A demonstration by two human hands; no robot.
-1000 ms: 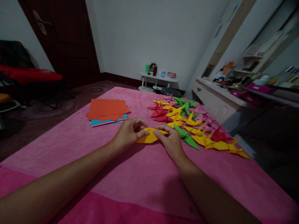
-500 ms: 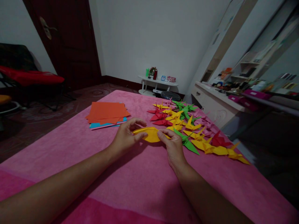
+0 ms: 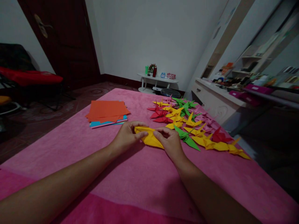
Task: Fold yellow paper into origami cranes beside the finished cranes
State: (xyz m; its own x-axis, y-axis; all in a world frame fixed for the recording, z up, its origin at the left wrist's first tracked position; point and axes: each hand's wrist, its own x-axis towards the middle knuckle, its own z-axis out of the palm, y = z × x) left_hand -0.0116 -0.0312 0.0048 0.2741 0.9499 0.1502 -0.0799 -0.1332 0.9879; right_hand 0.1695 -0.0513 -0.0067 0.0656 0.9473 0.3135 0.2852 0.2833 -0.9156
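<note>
A partly folded yellow paper [image 3: 149,138] lies low over the pink cloth [image 3: 130,180] in the middle of the view. My left hand [image 3: 127,137] pinches its left end with thumb and fingers. My right hand [image 3: 171,143] pinches its right end, fingers curled over the fold. Just right of my hands lies a spread of finished paper cranes [image 3: 187,124] in yellow, red, green and pink. A stack of flat paper sheets [image 3: 106,112], orange on top with blue and pink below, sits to the upper left of my left hand.
The pink-covered surface ends at a far edge near a small white shelf table [image 3: 157,80] with small items. A long counter [image 3: 219,96] crowded with things runs along the right. A dark door [image 3: 63,40] and a red-cushioned chair [image 3: 25,77] are at the left.
The yellow paper was opened into a curved pocket half a second ago; now it is pressed flatter and tilted, with both hands closer together on it.
</note>
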